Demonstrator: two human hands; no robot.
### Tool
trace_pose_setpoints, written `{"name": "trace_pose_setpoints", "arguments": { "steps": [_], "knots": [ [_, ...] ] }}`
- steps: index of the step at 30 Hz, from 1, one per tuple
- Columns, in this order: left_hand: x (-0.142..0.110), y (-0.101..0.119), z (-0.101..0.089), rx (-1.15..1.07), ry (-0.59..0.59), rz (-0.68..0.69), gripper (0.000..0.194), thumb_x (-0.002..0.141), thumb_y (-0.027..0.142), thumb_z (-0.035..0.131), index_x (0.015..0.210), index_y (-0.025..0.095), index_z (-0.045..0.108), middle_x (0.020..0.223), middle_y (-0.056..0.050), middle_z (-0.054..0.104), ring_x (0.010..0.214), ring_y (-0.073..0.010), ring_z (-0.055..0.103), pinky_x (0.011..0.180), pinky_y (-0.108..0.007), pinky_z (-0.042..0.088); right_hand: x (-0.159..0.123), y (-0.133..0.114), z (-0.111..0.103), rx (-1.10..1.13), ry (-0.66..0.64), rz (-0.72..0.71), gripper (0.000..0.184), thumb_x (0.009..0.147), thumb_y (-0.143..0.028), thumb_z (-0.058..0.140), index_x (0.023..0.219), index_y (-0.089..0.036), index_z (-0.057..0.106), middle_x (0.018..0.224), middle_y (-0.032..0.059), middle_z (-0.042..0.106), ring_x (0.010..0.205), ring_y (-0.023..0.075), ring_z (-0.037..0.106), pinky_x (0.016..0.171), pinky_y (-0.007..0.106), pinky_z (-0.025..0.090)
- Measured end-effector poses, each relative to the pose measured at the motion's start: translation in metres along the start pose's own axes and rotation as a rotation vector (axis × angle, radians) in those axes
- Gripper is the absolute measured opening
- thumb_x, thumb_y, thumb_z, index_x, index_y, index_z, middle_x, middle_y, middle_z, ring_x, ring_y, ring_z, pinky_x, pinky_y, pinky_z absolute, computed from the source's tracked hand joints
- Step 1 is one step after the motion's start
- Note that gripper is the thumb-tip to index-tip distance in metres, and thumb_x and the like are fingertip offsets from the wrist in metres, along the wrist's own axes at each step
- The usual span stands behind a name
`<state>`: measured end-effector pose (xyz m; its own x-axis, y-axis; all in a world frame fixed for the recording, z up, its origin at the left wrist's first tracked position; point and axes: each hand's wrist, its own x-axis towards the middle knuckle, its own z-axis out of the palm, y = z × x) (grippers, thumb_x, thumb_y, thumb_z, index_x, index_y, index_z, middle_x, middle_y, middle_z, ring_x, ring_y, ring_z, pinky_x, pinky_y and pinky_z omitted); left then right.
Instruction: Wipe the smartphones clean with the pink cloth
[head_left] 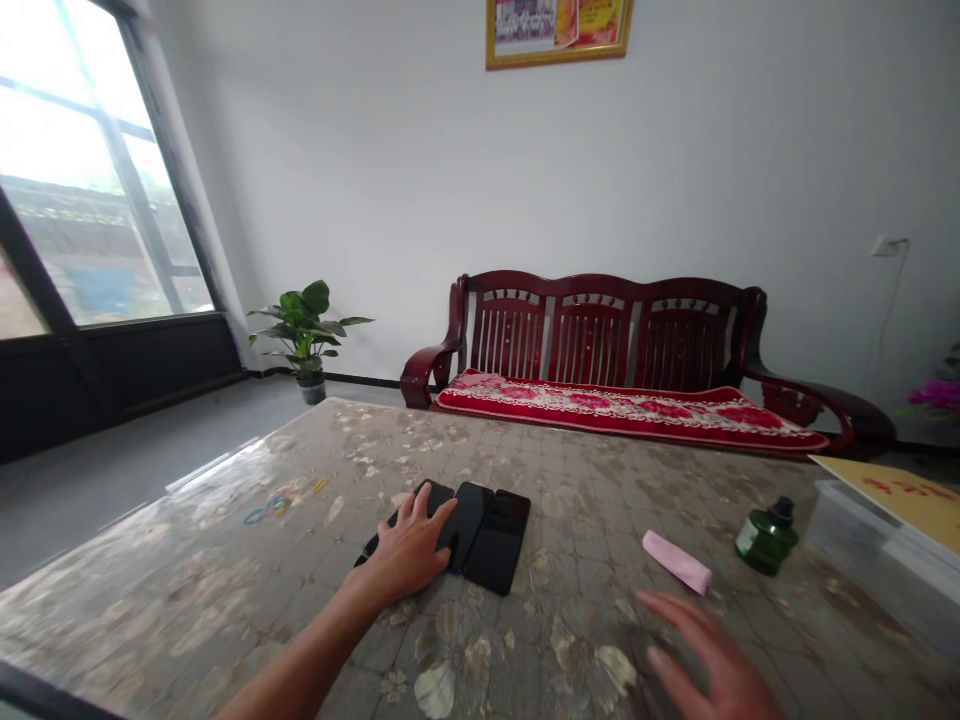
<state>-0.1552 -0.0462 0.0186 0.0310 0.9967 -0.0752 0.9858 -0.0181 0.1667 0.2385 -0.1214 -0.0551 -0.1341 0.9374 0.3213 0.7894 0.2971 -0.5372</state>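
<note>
Three dark phones lie side by side on the patterned tablecloth. My left hand (411,545) rests with fingers spread over the left phone (437,490), hiding much of it, and its thumb reaches the edge of the middle phone (472,512). The right phone (500,540) lies screen up and fully visible, close against the middle one. My right hand (712,660) is at the lower right, slightly blurred, fingers apart and holding nothing. Just beyond its fingertips is a folded pink cloth-like strip (676,562), not touched by it.
A green bottle with a black cap (769,537) stands right of the pink strip, beside a clear plastic box (877,560) topped by a yellow card (900,495). Colored bands (274,507) lie at left on the table (300,570). Beyond are a wooden bench (592,335) and potted plant (304,335).
</note>
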Motion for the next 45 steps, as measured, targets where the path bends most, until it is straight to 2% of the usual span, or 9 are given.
{"name": "trace_pose_setpoints", "arguments": {
  "steps": [3,5,10,16,27,31,34,39,45],
  "knots": [
    [-0.002,-0.007,0.008,0.073,0.012,-0.041,0.075,0.078,0.013,0.051,0.149,0.032,0.038,0.162,-0.019,0.017,0.146,-0.0408,0.023,0.100,-0.065,0.037,0.053,-0.065,0.042,-0.013,-0.331,-0.019,0.078,0.074,-0.034,0.064,0.148,-0.025,0.042,0.158,0.0059,0.032,0.145,0.0296,0.030,0.120,0.046,0.026],
    [-0.001,-0.011,0.014,0.130,0.046,-0.083,0.074,0.079,0.008,0.047,0.149,0.033,0.039,0.161,-0.019,0.020,0.144,-0.0380,0.028,0.098,-0.060,0.040,0.080,-0.097,0.062,-0.054,-0.428,-0.004,0.095,0.067,-0.034,0.070,0.153,-0.022,0.032,0.163,0.0072,0.017,0.149,0.0297,0.018,0.122,0.044,0.020],
    [0.001,-0.020,0.030,0.178,0.134,-0.128,0.067,0.086,0.009,0.044,0.147,0.037,0.041,0.158,-0.014,0.030,0.139,-0.0339,0.036,0.095,-0.052,0.045,0.112,-0.118,0.095,-0.094,-0.535,-0.052,0.108,0.062,-0.041,0.077,0.155,-0.022,0.026,0.164,0.0095,0.008,0.151,0.0294,0.009,0.122,0.044,0.013],
    [0.014,-0.020,0.042,0.140,0.240,-0.157,0.057,0.091,0.015,0.042,0.144,0.035,0.046,0.157,-0.013,0.033,0.132,-0.0363,0.042,0.093,-0.052,0.045,0.128,-0.112,0.108,-0.132,-0.469,-0.108,0.091,0.070,-0.044,0.070,0.151,-0.020,0.036,0.163,0.0106,0.018,0.149,0.0306,0.018,0.121,0.045,0.016],
    [0.043,-0.017,0.036,0.057,0.247,-0.147,0.053,0.091,0.023,0.045,0.144,0.033,0.047,0.153,-0.012,0.039,0.130,-0.0365,0.043,0.093,-0.052,0.044,0.157,-0.112,0.119,-0.121,-0.403,-0.089,0.077,0.072,-0.041,0.068,0.144,-0.024,0.048,0.159,0.0083,0.029,0.147,0.0319,0.023,0.120,0.045,0.019],
    [0.031,-0.011,0.033,0.112,0.276,-0.144,0.052,0.090,0.022,0.049,0.142,0.031,0.050,0.155,-0.013,0.035,0.135,-0.0365,0.038,0.101,-0.053,0.038,0.168,-0.115,0.123,-0.097,-0.325,-0.130,0.067,0.078,-0.041,0.064,0.141,-0.022,0.053,0.156,0.0071,0.037,0.147,0.0290,0.024,0.120,0.043,0.018],
    [0.010,-0.001,0.034,0.152,0.335,-0.037,0.051,0.089,0.026,0.054,0.139,0.029,0.053,0.154,-0.012,0.038,0.140,-0.0362,0.032,0.109,-0.053,0.030,0.180,-0.124,0.133,-0.113,-0.353,-0.211,0.060,0.088,-0.036,0.053,0.145,-0.018,0.046,0.153,0.0059,0.042,0.145,0.0264,0.029,0.120,0.040,0.020],
    [-0.024,0.006,0.045,0.098,0.166,0.059,0.053,0.084,0.015,0.056,0.136,0.028,0.056,0.140,-0.008,0.052,0.122,-0.0268,0.052,0.102,-0.040,0.044,0.201,-0.147,0.154,-0.198,-0.343,-0.266,0.050,0.095,-0.026,0.042,0.144,-0.016,0.046,0.145,0.0085,0.052,0.137,0.0257,0.041,0.118,0.042,0.022],
    [-0.020,0.000,0.060,0.138,0.118,0.109,0.051,0.089,0.011,0.057,0.138,0.027,0.055,0.138,-0.009,0.057,0.122,-0.0274,0.054,0.105,-0.042,0.046,0.221,-0.165,0.165,-0.280,-0.294,-0.215,0.032,0.095,-0.024,0.044,0.115,-0.012,0.066,0.116,0.0176,0.066,0.115,0.0299,0.057,0.099,0.040,0.041]
  ]
}}
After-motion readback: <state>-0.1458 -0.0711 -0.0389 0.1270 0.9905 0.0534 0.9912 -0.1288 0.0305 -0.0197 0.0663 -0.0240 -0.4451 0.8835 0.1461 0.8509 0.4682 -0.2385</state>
